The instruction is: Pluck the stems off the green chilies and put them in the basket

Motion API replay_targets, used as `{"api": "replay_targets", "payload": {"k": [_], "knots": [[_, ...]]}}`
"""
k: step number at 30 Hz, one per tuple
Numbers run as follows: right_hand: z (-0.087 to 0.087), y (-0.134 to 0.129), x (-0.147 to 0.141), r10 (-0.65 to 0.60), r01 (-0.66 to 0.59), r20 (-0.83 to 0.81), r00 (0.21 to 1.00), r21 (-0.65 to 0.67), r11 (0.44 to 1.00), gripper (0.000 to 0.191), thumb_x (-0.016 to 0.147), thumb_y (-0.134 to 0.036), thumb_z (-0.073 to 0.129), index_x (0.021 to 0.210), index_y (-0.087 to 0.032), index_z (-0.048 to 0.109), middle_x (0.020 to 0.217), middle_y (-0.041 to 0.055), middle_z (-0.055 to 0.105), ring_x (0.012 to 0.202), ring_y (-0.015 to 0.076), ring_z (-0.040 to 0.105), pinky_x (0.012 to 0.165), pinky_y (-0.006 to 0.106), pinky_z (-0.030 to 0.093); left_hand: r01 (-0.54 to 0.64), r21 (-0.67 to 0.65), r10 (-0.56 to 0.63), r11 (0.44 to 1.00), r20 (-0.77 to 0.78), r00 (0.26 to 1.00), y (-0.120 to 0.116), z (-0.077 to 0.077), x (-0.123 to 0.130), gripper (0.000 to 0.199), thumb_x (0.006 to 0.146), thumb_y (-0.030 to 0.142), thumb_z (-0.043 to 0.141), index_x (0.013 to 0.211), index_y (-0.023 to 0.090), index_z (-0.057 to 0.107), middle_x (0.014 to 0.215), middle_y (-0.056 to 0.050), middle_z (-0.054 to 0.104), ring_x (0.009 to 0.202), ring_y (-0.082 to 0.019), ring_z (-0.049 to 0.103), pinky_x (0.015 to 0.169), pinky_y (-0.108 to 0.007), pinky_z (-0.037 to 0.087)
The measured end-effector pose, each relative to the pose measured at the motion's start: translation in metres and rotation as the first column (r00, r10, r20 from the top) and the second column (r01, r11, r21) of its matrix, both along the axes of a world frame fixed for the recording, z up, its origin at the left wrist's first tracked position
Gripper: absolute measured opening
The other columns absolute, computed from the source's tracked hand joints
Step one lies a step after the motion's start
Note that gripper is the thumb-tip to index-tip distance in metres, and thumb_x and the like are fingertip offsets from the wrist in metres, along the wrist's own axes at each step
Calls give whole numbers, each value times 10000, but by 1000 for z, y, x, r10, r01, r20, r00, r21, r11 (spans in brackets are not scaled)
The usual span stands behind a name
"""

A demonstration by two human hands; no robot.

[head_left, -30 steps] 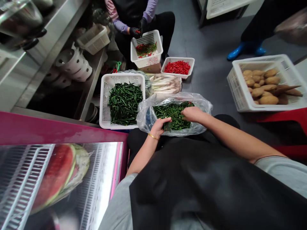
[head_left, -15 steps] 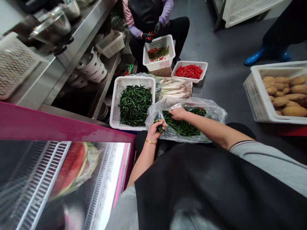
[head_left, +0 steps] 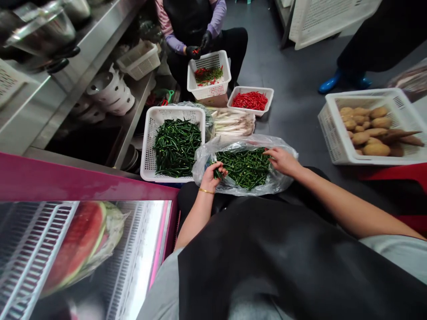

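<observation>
A clear plastic bag (head_left: 283,180) lies open across my lap, full of green chilies (head_left: 245,166). My left hand (head_left: 212,175), with a gold bangle at the wrist, is closed round a small bunch of green chilies at the bag's left side. Over the bag's right end is my right hand (head_left: 282,161); its fingers reach to the edge of the chilies, and whether they pinch one is too small to tell. Left of the bag stands a white basket (head_left: 146,146) holding many green chilies (head_left: 178,146).
Across from me a person in black gloves works over a white basket (head_left: 208,92). Near it are a tray of red chilies (head_left: 250,101) and white-stemmed vegetables (head_left: 231,123). A potato basket (head_left: 336,146) stands right, a pink-framed fridge (head_left: 83,180) left.
My right hand has moved right, from the left part of the bag to its right end. My left hand still holds its bunch. The whole view has shifted slightly.
</observation>
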State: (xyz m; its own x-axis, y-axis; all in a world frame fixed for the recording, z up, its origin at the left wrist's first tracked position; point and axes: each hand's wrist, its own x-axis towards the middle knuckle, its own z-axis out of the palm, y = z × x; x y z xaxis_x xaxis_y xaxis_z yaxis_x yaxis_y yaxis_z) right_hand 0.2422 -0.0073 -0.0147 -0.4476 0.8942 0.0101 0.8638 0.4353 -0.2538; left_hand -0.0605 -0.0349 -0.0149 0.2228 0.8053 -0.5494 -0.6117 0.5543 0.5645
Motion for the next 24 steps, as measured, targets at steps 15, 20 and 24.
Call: {"api": "replay_targets", "payload": {"k": [15, 20, 24], "knots": [[4, -16, -54, 117, -129, -57, 992, -331, 935, 234, 827, -350, 547, 918, -172, 668, 915, 73, 667, 768, 174, 613, 634, 251, 398, 68, 147, -38, 987, -195, 980, -21, 15, 18, 306, 574, 258, 791, 736, 118, 573, 540, 48, 492, 434, -35, 422, 425, -179, 301], [36, -15, -67, 6, -227, -405, 914, -501, 835, 236, 754, -408, 583, 736, -176, 624, 644, 2, 627, 582, 126, 529, 557, 239, 366, 106, 244, -18, 964, -337, 941, -22, 17, 54, 360, 533, 330, 821, 736, 103, 629, 499, 42, 499, 427, -57, 415, 436, -218, 299], [27, -35, -72, -179, -249, -513, 840, -657, 712, 375, 772, -526, 543, 826, -165, 634, 623, 2, 629, 507, 108, 491, 498, 233, 356, 4, 241, 74, 970, -312, 947, -26, 14, 63, 345, 549, 349, 810, 696, 126, 591, 481, 55, 470, 421, -60, 403, 439, -231, 303]]}}
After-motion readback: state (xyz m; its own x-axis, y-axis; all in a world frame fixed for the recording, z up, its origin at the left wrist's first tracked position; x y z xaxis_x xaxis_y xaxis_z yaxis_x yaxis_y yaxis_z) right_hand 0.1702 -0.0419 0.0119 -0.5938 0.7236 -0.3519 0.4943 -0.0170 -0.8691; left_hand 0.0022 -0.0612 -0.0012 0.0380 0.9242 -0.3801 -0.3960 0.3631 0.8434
